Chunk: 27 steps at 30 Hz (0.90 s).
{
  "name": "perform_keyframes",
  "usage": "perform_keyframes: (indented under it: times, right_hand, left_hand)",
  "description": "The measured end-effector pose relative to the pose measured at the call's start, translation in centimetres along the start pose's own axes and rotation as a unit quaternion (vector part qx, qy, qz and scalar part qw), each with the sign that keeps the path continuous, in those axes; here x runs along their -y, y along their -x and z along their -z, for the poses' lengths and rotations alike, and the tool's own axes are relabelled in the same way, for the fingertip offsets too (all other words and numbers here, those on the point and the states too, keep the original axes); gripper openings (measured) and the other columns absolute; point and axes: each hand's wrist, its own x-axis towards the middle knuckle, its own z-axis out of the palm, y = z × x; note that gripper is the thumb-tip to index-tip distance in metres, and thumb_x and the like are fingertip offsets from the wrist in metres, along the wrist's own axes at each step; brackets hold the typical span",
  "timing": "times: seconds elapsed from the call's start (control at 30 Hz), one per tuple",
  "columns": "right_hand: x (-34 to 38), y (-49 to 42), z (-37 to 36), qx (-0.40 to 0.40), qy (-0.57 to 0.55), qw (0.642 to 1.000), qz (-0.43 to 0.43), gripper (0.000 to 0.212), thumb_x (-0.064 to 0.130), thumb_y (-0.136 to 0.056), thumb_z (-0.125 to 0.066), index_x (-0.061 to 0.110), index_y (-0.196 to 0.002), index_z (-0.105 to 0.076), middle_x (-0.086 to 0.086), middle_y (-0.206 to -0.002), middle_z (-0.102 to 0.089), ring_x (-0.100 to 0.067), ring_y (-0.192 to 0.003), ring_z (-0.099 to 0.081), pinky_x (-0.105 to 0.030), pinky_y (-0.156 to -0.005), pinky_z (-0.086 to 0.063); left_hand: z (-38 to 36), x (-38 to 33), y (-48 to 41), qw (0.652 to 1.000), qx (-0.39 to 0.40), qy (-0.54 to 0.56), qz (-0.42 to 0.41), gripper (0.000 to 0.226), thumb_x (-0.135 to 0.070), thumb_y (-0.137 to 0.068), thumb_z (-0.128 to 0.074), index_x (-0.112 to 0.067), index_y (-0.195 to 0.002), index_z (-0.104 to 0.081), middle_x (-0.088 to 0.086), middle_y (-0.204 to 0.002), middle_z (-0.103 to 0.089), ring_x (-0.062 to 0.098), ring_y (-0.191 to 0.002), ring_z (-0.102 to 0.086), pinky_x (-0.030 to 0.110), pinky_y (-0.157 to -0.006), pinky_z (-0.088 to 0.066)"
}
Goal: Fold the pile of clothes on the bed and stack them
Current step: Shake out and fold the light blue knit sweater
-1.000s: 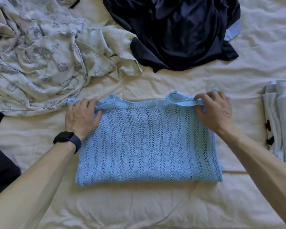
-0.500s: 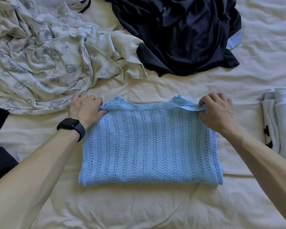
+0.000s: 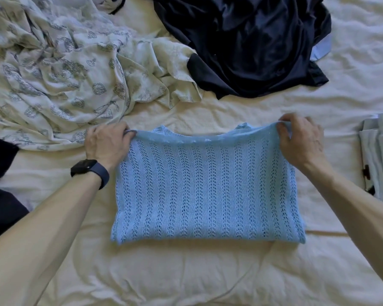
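Note:
A light blue knitted top [image 3: 208, 186] lies folded in a rectangle in the middle of the cream bed sheet [image 3: 186, 272]. My left hand [image 3: 107, 143], with a dark watch on the wrist, pinches the top's far left corner. My right hand [image 3: 301, 139] pinches its far right corner. The far edge is lifted a little off the layer beneath and sags between my hands. Unfolded clothes lie beyond it: a pale printed garment [image 3: 60, 71] at the far left and a dark navy garment [image 3: 252, 40] at the far middle.
A stack of folded white and pale blue clothes [image 3: 378, 155] sits at the right edge of the bed. Dark fabric [image 3: 0, 195] shows at the left edge. Bare sheet lies in front of the blue top.
Both hands have tightened their hold on the far corners and raised the blue top's far edge, which lay flat before.

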Motion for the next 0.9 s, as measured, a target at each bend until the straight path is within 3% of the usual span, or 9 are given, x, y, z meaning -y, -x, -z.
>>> perform_keyframes:
  times: [0.13, 0.23, 0.37, 0.47, 0.57, 0.63, 0.77, 0.83, 0.9]
  right_hand:
    - [0.2, -1.2, -1.8, 0.034, 0.047, 0.997, -0.060, 0.028, 0.037, -0.103, -0.045, 0.019, -0.118, -0.060, -0.011, -0.119, -0.066, -0.032, -0.116, -0.049, -0.045, -0.100, -0.029]
    - [1.2, 0.5, -2.7, -0.006, 0.040, 0.995, -0.095, 0.036, 0.040, -0.096, -0.050, 0.019, -0.124, -0.060, -0.010, -0.131, -0.060, -0.034, -0.123, -0.047, -0.048, -0.105, -0.028]
    - [4.6, 6.5, -4.1, -0.075, 0.018, 0.997, 0.018, 0.038, 0.036, -0.095, -0.055, 0.018, -0.128, -0.059, -0.006, -0.149, -0.049, -0.027, -0.140, -0.037, -0.048, -0.110, -0.028]
    - [7.7, 11.7, -6.2, 0.050, 0.036, 0.991, 0.115, 0.053, 0.048, -0.098, -0.047, 0.023, -0.144, -0.053, -0.004, -0.162, -0.037, -0.022, -0.152, -0.026, -0.051, -0.119, -0.022]
    - [6.8, 14.5, -6.7, 0.164, 0.091, 0.976, 0.112, 0.063, 0.062, -0.101, -0.028, 0.039, -0.160, -0.025, 0.003, -0.171, -0.008, -0.016, -0.158, -0.002, -0.053, -0.125, -0.001]
    - [4.7, 15.0, -5.3, 0.179, 0.112, 0.977, 0.031, 0.065, 0.062, -0.101, -0.025, 0.039, -0.161, -0.018, 0.002, -0.171, -0.004, -0.016, -0.158, 0.002, -0.052, -0.124, 0.006]
    - [2.9, 18.9, -1.6, -0.005, -0.013, 0.984, -0.175, 0.071, 0.055, -0.089, -0.049, 0.008, -0.141, -0.054, -0.019, -0.149, -0.049, -0.038, -0.140, -0.043, -0.050, -0.113, -0.028]
    - [3.5, 22.2, -0.4, -0.067, -0.134, 0.923, -0.356, 0.077, 0.061, -0.083, -0.054, 0.004, -0.134, -0.054, -0.023, -0.138, -0.053, -0.041, -0.130, -0.048, -0.047, -0.109, -0.032]
    - [4.1, 24.3, -0.1, -0.075, -0.294, 0.790, -0.533, 0.070, 0.060, -0.087, -0.065, 0.006, -0.129, -0.050, -0.023, -0.134, -0.055, -0.036, -0.120, -0.055, -0.049, -0.104, -0.042]
  left_hand:
    - [-1.1, -1.4, -1.2, 0.999, -0.005, 0.033, 0.034, 0.025, -0.041, -0.099, -0.050, -0.020, -0.090, -0.059, 0.012, -0.093, -0.065, 0.033, -0.093, -0.059, 0.044, -0.089, -0.036]
    - [-2.3, -3.1, -0.2, 0.997, -0.007, 0.033, 0.064, 0.038, -0.038, -0.099, -0.045, -0.015, -0.128, -0.054, 0.016, -0.131, -0.055, 0.035, -0.120, -0.050, 0.050, -0.107, -0.029]
    - [-3.2, -7.7, 5.8, 0.996, -0.013, 0.086, -0.017, 0.059, -0.039, -0.098, -0.046, -0.020, -0.153, -0.034, 0.011, -0.163, -0.024, 0.032, -0.149, -0.024, 0.056, -0.120, -0.011]
    - [-4.8, -12.3, 11.8, 0.985, 0.074, 0.094, -0.127, 0.065, -0.051, -0.100, -0.035, -0.029, -0.159, -0.018, 0.002, -0.169, -0.004, 0.023, -0.155, -0.005, 0.058, -0.122, -0.004]
    - [-6.4, -12.0, 15.8, 0.975, 0.145, 0.068, -0.157, 0.063, -0.057, -0.101, -0.022, -0.041, -0.159, -0.004, -0.008, -0.168, 0.007, 0.017, -0.155, 0.006, 0.059, -0.122, 0.000]
    - [-6.4, -8.5, 17.1, 0.985, 0.144, 0.042, -0.084, 0.061, -0.057, -0.100, -0.020, -0.044, -0.157, -0.005, -0.007, -0.168, 0.006, 0.018, -0.155, 0.003, 0.059, -0.121, 0.005]
    - [-4.5, -2.3, 20.8, 0.953, -0.015, 0.147, 0.266, 0.072, -0.051, -0.090, -0.047, -0.014, -0.151, -0.042, 0.024, -0.155, -0.035, 0.042, -0.143, -0.032, 0.059, -0.115, -0.023]
    - [-3.4, -2.2, 22.9, 0.885, -0.026, 0.223, 0.407, 0.075, -0.056, -0.085, -0.057, -0.008, -0.141, -0.044, 0.027, -0.140, -0.045, 0.047, -0.130, -0.041, 0.054, -0.106, -0.035]
    - [-2.6, -3.1, 24.0, 0.760, 0.011, 0.339, 0.555, 0.070, -0.057, -0.085, -0.067, -0.006, -0.128, -0.047, 0.025, -0.129, -0.053, 0.044, -0.120, -0.051, 0.046, -0.094, -0.043]
